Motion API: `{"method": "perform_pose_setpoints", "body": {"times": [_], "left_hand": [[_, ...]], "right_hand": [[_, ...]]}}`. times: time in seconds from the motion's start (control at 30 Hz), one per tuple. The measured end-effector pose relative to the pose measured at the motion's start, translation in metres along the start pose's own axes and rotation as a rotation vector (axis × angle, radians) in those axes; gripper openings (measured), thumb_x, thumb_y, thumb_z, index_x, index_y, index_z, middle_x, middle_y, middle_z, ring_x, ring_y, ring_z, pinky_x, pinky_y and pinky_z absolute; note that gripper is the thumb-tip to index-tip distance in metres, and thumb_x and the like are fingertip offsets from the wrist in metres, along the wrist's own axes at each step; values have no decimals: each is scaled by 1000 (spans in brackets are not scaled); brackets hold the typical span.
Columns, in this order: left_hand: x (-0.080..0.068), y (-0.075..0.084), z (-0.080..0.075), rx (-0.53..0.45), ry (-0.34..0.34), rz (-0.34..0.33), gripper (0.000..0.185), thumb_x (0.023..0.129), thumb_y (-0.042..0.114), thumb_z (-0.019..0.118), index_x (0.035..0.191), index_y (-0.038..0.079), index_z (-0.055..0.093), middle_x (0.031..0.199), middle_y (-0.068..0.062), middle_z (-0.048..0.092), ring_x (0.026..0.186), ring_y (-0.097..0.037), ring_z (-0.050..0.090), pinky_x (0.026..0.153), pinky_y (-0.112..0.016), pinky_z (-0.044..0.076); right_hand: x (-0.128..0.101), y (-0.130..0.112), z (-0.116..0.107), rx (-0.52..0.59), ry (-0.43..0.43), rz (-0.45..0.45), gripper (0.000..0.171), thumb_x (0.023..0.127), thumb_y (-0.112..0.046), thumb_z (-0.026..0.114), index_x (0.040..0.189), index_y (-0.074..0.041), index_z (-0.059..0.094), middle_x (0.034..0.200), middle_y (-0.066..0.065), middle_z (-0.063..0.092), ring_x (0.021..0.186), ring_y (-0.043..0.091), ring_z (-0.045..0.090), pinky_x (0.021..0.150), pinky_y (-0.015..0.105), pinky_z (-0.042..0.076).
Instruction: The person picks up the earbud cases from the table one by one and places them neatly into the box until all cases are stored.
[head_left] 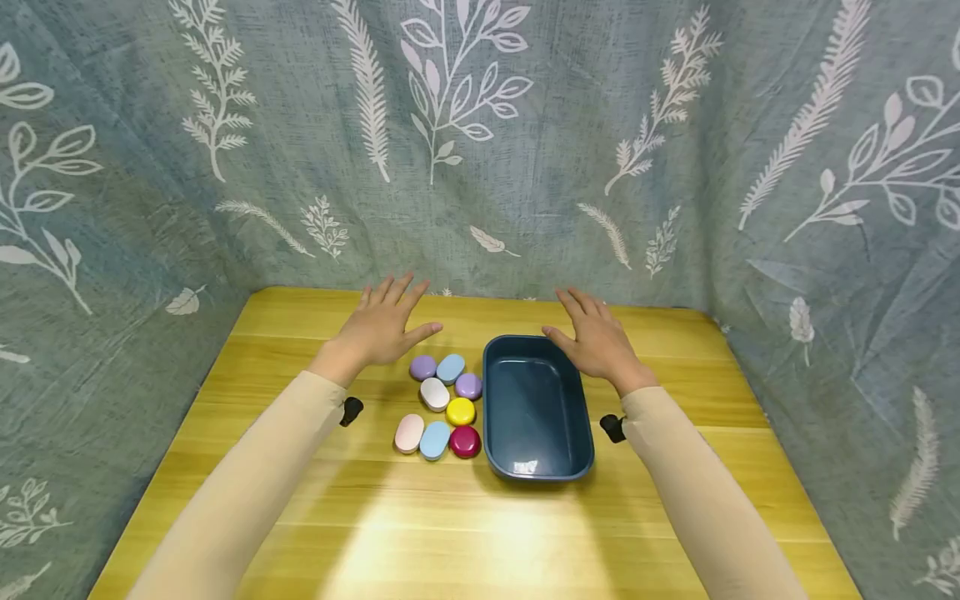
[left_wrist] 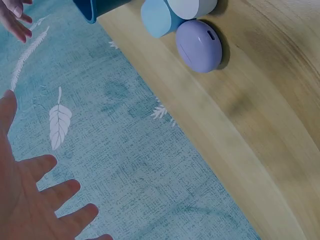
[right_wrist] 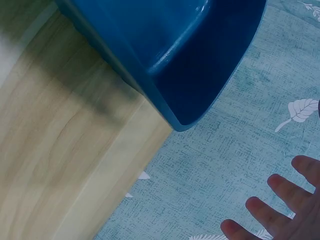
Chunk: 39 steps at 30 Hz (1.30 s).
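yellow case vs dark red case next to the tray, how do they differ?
The yellow case is bright yellow; the dark red case is deep crimson. The yellow one lies farther from the camera, the red one nearer, beside a light blue case. Both are round, glossy, closed, left of the blue tray.

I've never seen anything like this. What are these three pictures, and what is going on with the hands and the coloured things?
No machine here: a person wears three cameras. The big picture comes from the head, looking down; the two small ones come from the wrists. The left hand and right hand hover open above a wooden table, holding nothing. Between them lie eight small rounded cases in purple, blue, white, pink, yellow and red, beside an empty dark blue tray. The left wrist view shows a purple case close up; the right wrist view shows the tray's corner. Leaf-patterned cloth hangs behind.
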<state>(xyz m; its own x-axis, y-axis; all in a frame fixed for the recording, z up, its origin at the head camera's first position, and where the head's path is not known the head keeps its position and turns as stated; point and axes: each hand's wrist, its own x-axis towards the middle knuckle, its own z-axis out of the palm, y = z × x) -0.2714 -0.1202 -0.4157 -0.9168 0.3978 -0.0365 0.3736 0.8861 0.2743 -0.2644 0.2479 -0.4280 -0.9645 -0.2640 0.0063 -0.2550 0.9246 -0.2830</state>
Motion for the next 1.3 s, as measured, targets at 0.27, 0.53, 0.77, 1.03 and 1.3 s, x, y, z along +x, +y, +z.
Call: {"method": "perform_pose_setpoints", "body": {"times": [0.27, 0.53, 0.77, 1.03, 1.3], "left_hand": [[-8, 2, -2, -11, 13, 19, 84, 102, 69, 39, 168, 25, 11, 175, -13, 8, 160, -45, 9, 126, -69, 7], [-14, 2, 2, -9, 20, 35, 82, 103, 68, 39, 168, 25, 13, 174, -13, 13, 159, -45, 15, 126, -67, 12], [-20, 1, 5, -22, 18, 43, 84, 102, 70, 39, 168, 29, 10, 174, -14, 16, 156, -47, 23, 124, -68, 18], [-29, 3, 8, -53, -3, 51, 83, 102, 68, 42, 168, 27, 13, 173, -14, 16, 153, -48, 30, 123, -64, 27], [-37, 2, 15, -74, 3, 53, 81, 103, 66, 44, 168, 26, 14, 173, -14, 17, 154, -48, 27, 122, -65, 28]], "right_hand": [[-8, 1, -4, 47, -7, -14, 78, 106, -53, 50, 167, -19, 18, 172, 18, 17, 158, 47, 14, 124, 69, 16], [-18, 6, 0, 87, -21, -15, 78, 105, -53, 52, 168, -23, 16, 172, 19, 16, 158, 48, 13, 119, 72, 26], [-26, 10, 2, 110, -12, -8, 75, 106, -49, 54, 167, -24, 19, 172, 21, 16, 157, 47, 18, 116, 72, 30], [-35, 13, 3, 115, -21, -1, 77, 105, -56, 51, 167, -23, 20, 171, 22, 18, 154, 50, 22, 112, 72, 35], [-41, 19, 8, 132, -14, -1, 75, 105, -52, 53, 167, -22, 21, 169, 23, 20, 153, 50, 25, 111, 72, 36]]}}
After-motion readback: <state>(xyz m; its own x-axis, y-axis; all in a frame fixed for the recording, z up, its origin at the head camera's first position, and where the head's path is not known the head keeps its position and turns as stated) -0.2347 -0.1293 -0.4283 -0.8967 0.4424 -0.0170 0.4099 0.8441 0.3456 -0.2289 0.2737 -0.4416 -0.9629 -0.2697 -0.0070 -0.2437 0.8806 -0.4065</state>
